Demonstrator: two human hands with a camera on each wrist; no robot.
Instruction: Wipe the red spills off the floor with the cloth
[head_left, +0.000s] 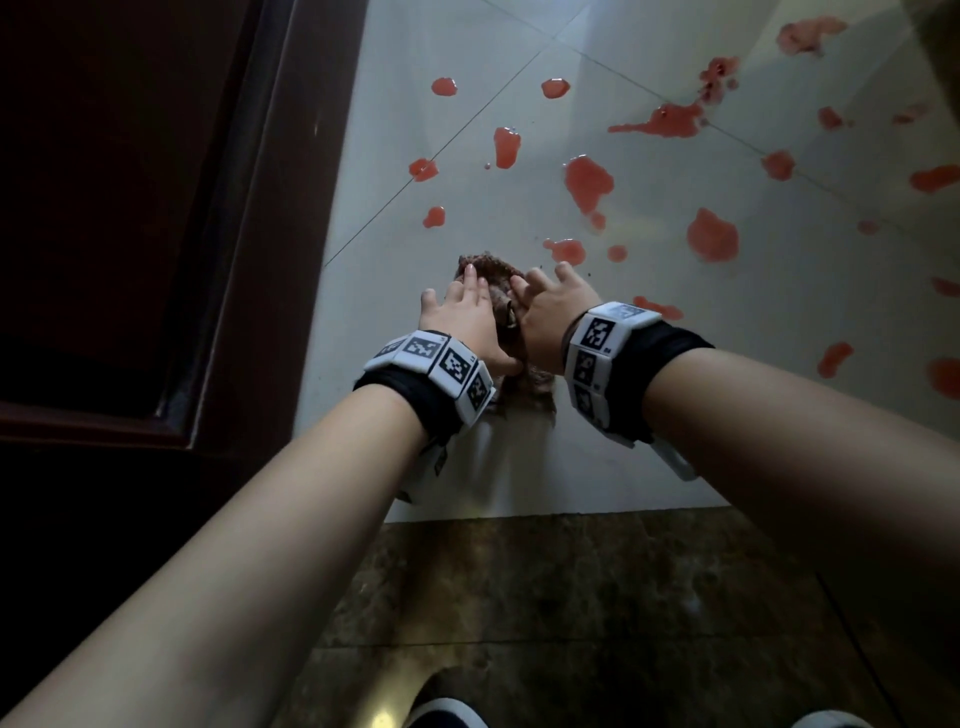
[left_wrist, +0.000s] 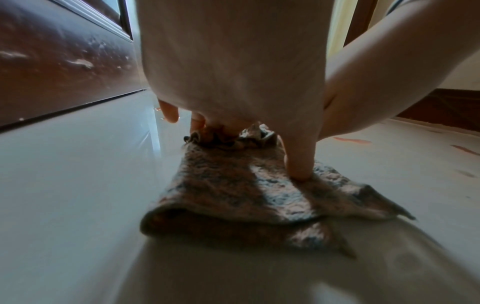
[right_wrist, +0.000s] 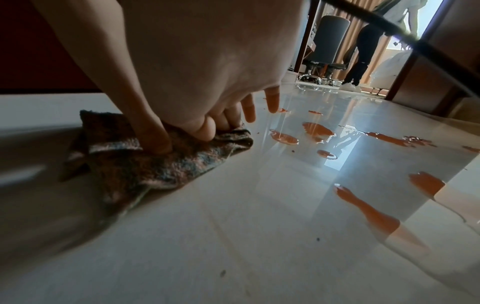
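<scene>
A brown, stained cloth (head_left: 535, 387) lies crumpled on the white tile floor (head_left: 597, 467). My left hand (head_left: 462, 317) and right hand (head_left: 550, 306) rest side by side on top of it, fingers spread and pointing forward. In the left wrist view the left thumb (left_wrist: 298, 164) presses down into the cloth (left_wrist: 233, 191). In the right wrist view a thumb (right_wrist: 155, 142) digs into the cloth (right_wrist: 145, 166) while straight fingers (right_wrist: 272, 100) reach past its far edge. Several red spills (head_left: 588, 182) dot the floor ahead and to the right. The nearest spill (head_left: 565, 250) lies just beyond my right fingertips.
A dark brown door (head_left: 130, 208) runs along the left, close to the cloth. A dark marble strip (head_left: 571, 597) and my shoes (head_left: 447, 714) are at the near edge. Far off, a standing person (right_wrist: 361, 51) and an office chair (right_wrist: 330, 39) show through a doorway.
</scene>
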